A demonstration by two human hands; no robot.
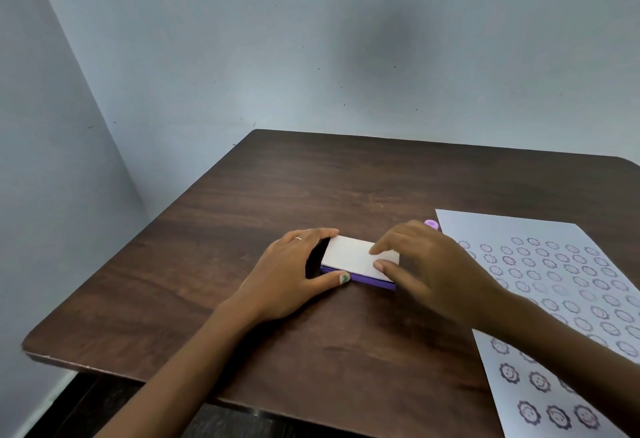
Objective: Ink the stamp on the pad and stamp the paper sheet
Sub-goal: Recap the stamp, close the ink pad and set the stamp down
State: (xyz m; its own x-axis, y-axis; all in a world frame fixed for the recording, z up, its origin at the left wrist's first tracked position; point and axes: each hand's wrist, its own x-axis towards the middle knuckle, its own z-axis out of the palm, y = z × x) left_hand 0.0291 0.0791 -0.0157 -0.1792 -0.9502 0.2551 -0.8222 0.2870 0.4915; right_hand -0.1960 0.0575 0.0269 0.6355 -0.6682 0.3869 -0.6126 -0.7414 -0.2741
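Lying on the table between both hands, the ink pad was lidded. The left hand gripped its left end; the right hand rested straightened fingers on the lid. The stamp stood just behind the right hand, beside the paper sheet.

Left grip holds the ink pad; right grip touches its white lid; paper sheet lies just beside.

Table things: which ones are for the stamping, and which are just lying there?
For the job: ink pad, white lid on top, gripped by the left hand, touched by the right hand; purple stamp beyond that hand; paper sheet, already printed.
Just there: table; wall; ring on the left hand.
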